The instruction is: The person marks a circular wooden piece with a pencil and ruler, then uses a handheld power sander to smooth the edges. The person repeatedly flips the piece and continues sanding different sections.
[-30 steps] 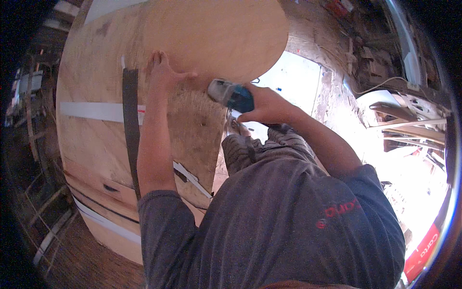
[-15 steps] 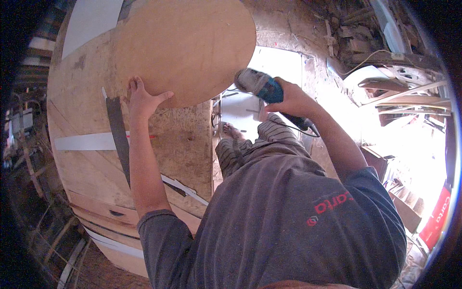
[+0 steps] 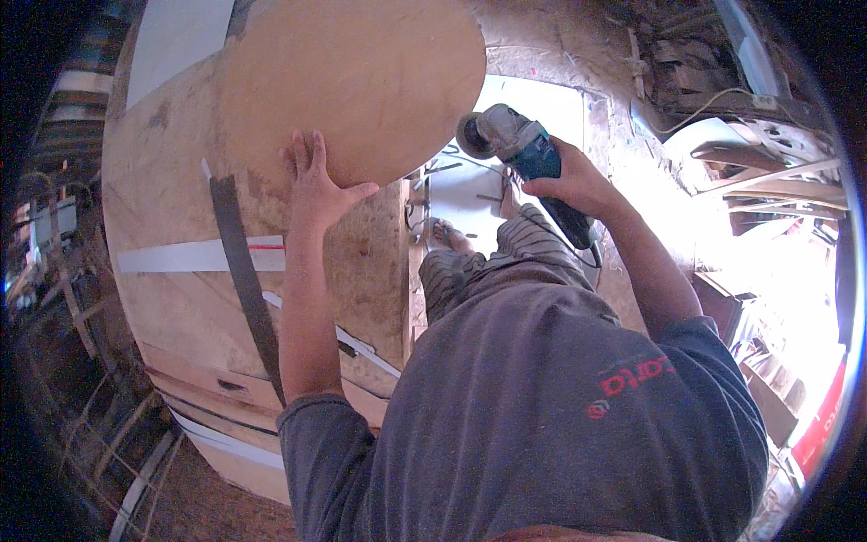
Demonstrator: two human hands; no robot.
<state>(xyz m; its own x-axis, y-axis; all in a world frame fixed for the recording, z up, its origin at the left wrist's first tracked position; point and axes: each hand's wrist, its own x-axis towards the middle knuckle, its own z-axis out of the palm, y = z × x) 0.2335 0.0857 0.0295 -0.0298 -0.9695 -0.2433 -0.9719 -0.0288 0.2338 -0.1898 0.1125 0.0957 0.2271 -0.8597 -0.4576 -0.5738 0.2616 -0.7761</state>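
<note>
A broad, tan wooden board with a rounded edge (image 3: 379,81) lies on the wooden workbench (image 3: 370,271). My left hand (image 3: 318,185) rests with spread fingers on the board's near edge. In my right hand (image 3: 582,181) is a teal and grey angle grinder (image 3: 533,149), gripped round its body. The grinder's round disc end points left, close to the board's right edge; I cannot tell whether it touches. A dark cord hangs from the tool's rear.
A dark strip (image 3: 242,271) crosses a white strip (image 3: 181,256) on the bench. A white sheet (image 3: 178,50) lies at the far left. Wood scraps (image 3: 768,185) are piled at the right, by a bright patch of light. My bare foot (image 3: 452,237) shows below the bench edge.
My left hand has slid rightward along the board's near edge. The grinder has turned, its disc end shifting slightly right and up, and more of the disc shows.
</note>
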